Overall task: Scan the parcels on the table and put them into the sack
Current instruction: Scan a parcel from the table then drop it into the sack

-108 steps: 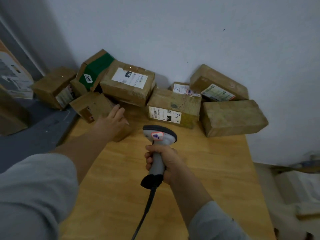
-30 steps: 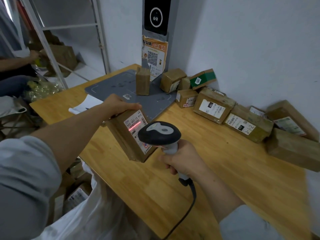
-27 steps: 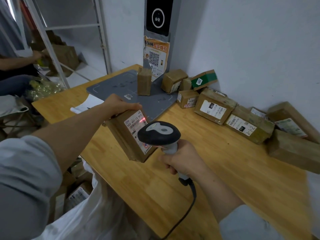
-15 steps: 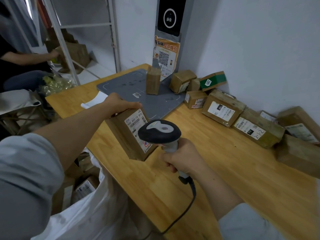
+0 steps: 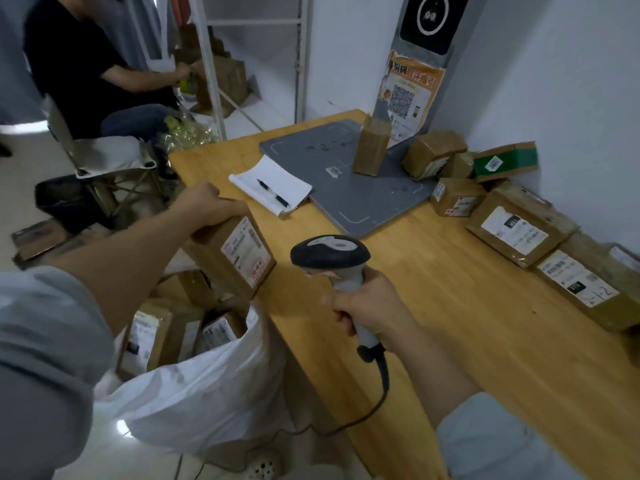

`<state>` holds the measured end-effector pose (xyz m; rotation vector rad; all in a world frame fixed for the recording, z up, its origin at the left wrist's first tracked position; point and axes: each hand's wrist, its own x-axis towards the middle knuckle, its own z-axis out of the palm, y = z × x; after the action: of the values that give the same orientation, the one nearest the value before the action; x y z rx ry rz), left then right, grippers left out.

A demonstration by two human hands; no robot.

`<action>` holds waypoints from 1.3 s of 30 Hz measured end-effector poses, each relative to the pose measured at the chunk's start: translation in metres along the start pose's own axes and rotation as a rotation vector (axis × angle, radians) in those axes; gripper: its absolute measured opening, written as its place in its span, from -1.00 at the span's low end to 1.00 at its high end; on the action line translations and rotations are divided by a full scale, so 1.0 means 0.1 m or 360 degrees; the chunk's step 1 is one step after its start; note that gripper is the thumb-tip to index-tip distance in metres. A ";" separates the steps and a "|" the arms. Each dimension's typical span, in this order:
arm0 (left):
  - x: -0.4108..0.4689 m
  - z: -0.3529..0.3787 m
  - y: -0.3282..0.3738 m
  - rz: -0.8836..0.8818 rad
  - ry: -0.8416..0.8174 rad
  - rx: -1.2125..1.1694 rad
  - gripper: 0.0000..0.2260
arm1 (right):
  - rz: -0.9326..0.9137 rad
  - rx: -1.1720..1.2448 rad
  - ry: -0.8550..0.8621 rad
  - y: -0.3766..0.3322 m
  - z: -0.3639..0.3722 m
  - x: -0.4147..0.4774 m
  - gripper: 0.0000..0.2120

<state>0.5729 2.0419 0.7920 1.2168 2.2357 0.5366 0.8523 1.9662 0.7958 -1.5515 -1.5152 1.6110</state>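
Observation:
My left hand (image 5: 201, 206) grips the top of a brown parcel (image 5: 232, 254) with a white label, holding it in the air past the table's left edge, above the open white sack (image 5: 207, 386). Several labelled parcels lie inside the sack. My right hand (image 5: 367, 306) grips the handle of a grey and black barcode scanner (image 5: 330, 254) over the wooden table (image 5: 450, 323). More brown parcels (image 5: 512, 230) line the wall at the right.
A grey scanning pad (image 5: 332, 174) holds one upright parcel (image 5: 372, 147). A notepad with a pen (image 5: 272, 188) lies beside the pad. A seated person (image 5: 86, 74) is at the far left by a folding chair. The scanner cable hangs off the table's front.
My left hand has carried the parcel leftward off the table to above the sack. The red scan line on its label is gone. The scanner stays about where it was.

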 end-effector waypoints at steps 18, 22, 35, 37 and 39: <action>0.38 0.71 -1.11 0.0109 -0.0394 0.0490 -0.68 | 0.0283 0.0262 0.0041 0.06 0.50 0.62 -0.87; 0.56 0.88 -0.56 0.0262 -0.0316 0.0347 -0.57 | 0.0323 0.0614 0.0177 0.04 0.21 0.75 -0.89; 1.68 1.75 2.00 0.0657 -0.0118 0.0115 -0.60 | 0.0305 0.1557 0.0414 -0.14 -1.39 1.92 -0.87; 2.02 1.92 2.37 0.0595 -0.0094 0.0044 -0.42 | 0.0297 0.1607 0.0364 -0.11 -1.59 2.14 -0.89; 2.29 2.09 2.68 0.0479 0.0018 -0.0006 -0.25 | 0.0293 0.1627 0.0327 -0.07 -1.72 2.31 -0.88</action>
<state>0.7713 2.3935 0.7219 1.5632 2.0701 0.6622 0.9394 2.2363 0.7459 -1.1854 -0.2902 1.8021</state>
